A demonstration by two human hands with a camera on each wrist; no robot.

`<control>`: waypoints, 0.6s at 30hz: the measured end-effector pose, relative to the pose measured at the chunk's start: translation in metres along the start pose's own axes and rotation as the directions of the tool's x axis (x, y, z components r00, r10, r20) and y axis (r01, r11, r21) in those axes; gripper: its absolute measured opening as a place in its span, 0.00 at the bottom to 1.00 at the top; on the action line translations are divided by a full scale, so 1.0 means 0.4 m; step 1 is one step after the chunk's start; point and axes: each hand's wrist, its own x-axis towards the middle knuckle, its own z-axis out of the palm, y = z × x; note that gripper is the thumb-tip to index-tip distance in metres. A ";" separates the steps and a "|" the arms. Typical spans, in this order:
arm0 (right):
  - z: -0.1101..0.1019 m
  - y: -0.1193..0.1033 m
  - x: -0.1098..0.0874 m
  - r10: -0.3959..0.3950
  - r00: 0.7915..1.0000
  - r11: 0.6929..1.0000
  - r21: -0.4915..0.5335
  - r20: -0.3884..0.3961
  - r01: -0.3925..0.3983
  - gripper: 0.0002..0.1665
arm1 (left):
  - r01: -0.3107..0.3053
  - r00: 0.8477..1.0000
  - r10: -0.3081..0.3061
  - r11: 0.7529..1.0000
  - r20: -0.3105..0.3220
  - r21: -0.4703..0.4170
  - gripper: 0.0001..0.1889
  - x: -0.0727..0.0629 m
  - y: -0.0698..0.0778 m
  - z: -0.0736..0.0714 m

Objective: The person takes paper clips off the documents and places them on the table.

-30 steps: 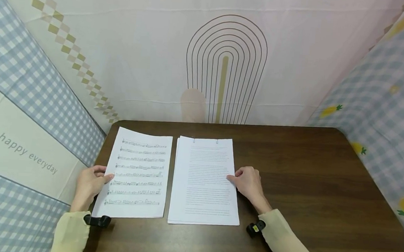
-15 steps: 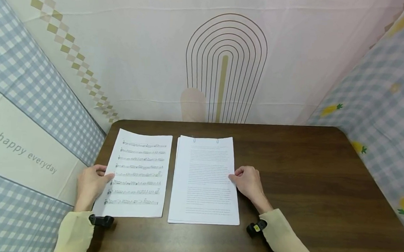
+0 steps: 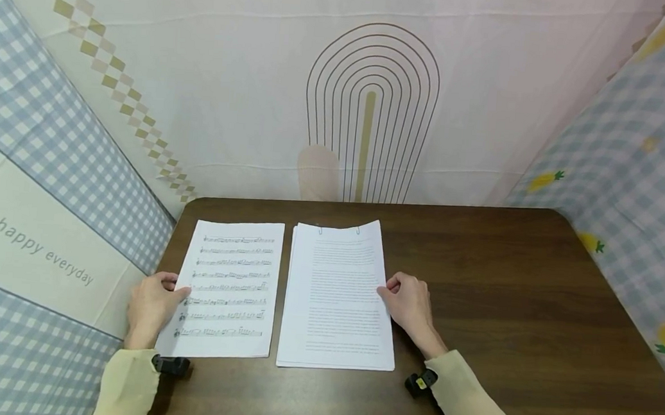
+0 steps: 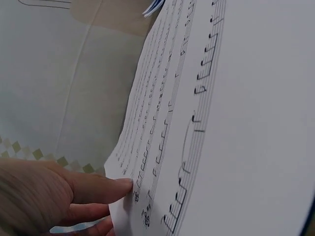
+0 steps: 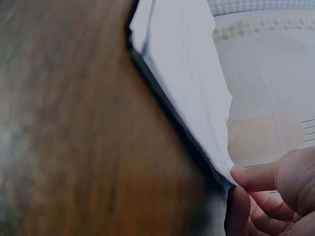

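A sheet of printed music [image 3: 228,290] lies on the left of the brown table, several staves across it. My left hand [image 3: 152,304] pinches its left edge, thumb on top and the other fingers at or under the edge; the left wrist view shows the thumb [image 4: 106,189] pressed on the paper [image 4: 256,123]. To the right is a stack of printed text pages [image 3: 338,298] with two paper clips [image 3: 320,230] at its top edge. My right hand [image 3: 412,306] pinches the stack's right edge between thumb and fingers, and its top right corner curls up.
Both papers rest on a dark wooden table [image 3: 495,277], a narrow gap between them. A white patterned cloth [image 3: 230,97] hangs behind the table. Blue checked cloth [image 3: 629,189] hangs at the right, with more at the left. A black wrist camera [image 3: 171,365] sits on each wrist.
My left hand has shifted slightly right, and the music sheet's top left corner has come down flatter. The text stack's top right corner has risen as my right hand pinches its edge.
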 end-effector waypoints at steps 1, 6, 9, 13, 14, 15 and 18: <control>0.000 -0.001 -0.001 -0.004 1.000 1.000 -0.006 -0.004 0.004 0.10 | -0.012 1.000 0.012 1.000 -0.013 -0.003 0.21 -0.003 0.003 0.001; -0.004 -0.001 -0.005 -0.015 1.000 1.000 -0.024 -0.015 0.015 0.11 | -0.090 0.992 0.086 0.995 -0.087 -0.051 0.22 -0.017 0.030 0.009; -0.007 -0.001 -0.006 -0.022 1.000 1.000 -0.018 -0.020 0.021 0.11 | -0.130 0.988 0.121 0.986 -0.094 -0.100 0.21 -0.027 0.064 0.014; -0.010 0.001 -0.004 -0.034 0.999 0.999 0.023 -0.020 0.034 0.10 | -0.172 0.984 0.162 0.973 -0.077 -0.155 0.17 -0.044 0.120 0.026; -0.010 0.002 -0.003 -0.036 0.999 0.998 0.044 -0.018 0.036 0.09 | -0.184 0.982 0.173 0.968 -0.076 -0.169 0.15 -0.049 0.133 0.030; -0.010 0.004 -0.002 -0.035 0.999 0.997 0.068 -0.012 0.035 0.09 | -0.197 0.980 0.186 0.962 -0.076 -0.190 0.14 -0.053 0.147 0.035; -0.010 0.010 0.001 -0.006 1.000 0.984 0.180 0.012 0.004 0.09 | -0.225 0.974 0.216 0.938 -0.064 -0.264 0.11 -0.066 0.184 0.054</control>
